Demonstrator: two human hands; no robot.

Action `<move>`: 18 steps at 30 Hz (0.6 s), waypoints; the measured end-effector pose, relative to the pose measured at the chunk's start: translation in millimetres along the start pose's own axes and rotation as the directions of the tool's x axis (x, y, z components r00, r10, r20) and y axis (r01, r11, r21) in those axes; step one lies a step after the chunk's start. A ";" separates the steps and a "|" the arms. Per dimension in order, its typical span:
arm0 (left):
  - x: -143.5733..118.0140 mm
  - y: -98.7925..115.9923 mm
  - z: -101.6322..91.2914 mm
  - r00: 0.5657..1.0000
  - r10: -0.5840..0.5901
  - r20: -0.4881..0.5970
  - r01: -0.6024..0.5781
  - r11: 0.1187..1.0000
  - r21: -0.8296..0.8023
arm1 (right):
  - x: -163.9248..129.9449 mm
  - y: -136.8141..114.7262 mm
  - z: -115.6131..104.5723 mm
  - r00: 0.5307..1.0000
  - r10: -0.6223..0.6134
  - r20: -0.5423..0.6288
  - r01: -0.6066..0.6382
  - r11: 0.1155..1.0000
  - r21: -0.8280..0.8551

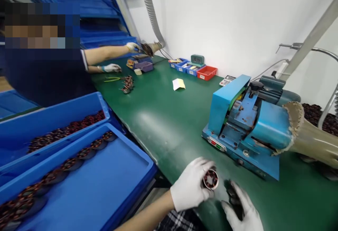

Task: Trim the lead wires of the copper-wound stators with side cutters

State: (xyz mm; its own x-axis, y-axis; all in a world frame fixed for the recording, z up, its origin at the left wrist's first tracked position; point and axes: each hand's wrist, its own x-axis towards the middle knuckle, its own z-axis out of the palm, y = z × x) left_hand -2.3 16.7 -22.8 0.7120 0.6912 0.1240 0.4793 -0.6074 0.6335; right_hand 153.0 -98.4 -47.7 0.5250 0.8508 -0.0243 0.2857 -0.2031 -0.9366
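Note:
My left hand (193,185), in a white glove, has its fingers wrapped round a small wound motor stator (210,179) with copper coils, its round end turned up toward me. Just to the right, low over the green table, my right hand (241,208) is open, thumb and fingers apart. The inside of that glove looks dark and is slightly blurred; no separate thing shows in it. Beyond both hands stands a blue belt machine (240,129) with red and green buttons on its front.
At left, a blue tray (111,174) carries a row of stators (68,164), beside a deeper blue bin (52,118). A co-worker (50,72) works farther along the green table (158,118). Small bins (207,72) line the wall; a duct (317,139) joins the machine.

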 end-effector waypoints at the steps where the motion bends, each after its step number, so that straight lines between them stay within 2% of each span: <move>1: -6.6 9.6 8.7 0.995 0.094 0.042 -0.092 0.995 -0.037 | 1.7 -1.1 -1.3 0.998 -0.062 0.014 0.063 0.996 -0.061; 3: -12.5 24.4 23.6 0.971 0.228 0.077 -0.221 0.971 -0.086 | 5.0 -3.2 -6.4 0.992 -0.121 0.028 0.124 0.980 -0.158; 5: -12.0 33.5 34.0 0.955 0.284 0.082 -0.277 0.957 -0.091 | 7.2 -6.7 -14.1 0.990 -0.137 0.041 0.143 0.960 -0.242; 8: -8.4 39.0 40.2 0.959 0.270 0.089 -0.264 0.961 -0.077 | 8.5 -15.8 -24.2 0.978 -0.157 0.135 0.195 0.920 -0.341; 10: -7.5 40.0 39.9 0.969 0.235 0.078 -0.229 0.970 -0.075 | 8.5 -22.4 -26.5 0.970 -0.131 0.205 0.194 0.925 -0.328; 11: -7.4 40.2 39.3 0.973 0.219 0.072 -0.214 0.974 -0.079 | 8.3 -24.8 -26.3 0.974 -0.096 0.207 0.155 0.944 -0.292; 13: -7.2 41.0 37.9 0.979 0.194 0.055 -0.189 0.978 -0.092 | 7.3 -27.1 -24.3 0.992 0.030 0.121 -0.012 0.989 -0.147; 15: -5.7 42.8 37.2 0.985 0.167 0.038 -0.161 0.980 -0.116 | 6.2 -26.1 -23.8 0.975 0.221 -0.022 -0.217 0.969 0.122; 16: -4.4 44.0 37.2 0.988 0.153 0.032 -0.148 0.981 -0.128 | 5.9 -25.0 -25.2 0.947 0.315 -0.069 -0.283 0.915 0.288; 18: -1.3 46.5 37.7 0.990 0.136 0.037 -0.129 0.981 -0.141 | 6.8 -22.7 -32.3 0.895 0.430 -0.118 -0.283 0.753 0.594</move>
State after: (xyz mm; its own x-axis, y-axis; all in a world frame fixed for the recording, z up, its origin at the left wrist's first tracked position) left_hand 38.4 -27.2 -22.3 0.7887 0.5875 0.1809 0.3059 -0.6303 0.7136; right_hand 176.0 -103.7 -15.4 0.6873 0.6171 -0.3832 -0.4100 -0.1060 -0.9059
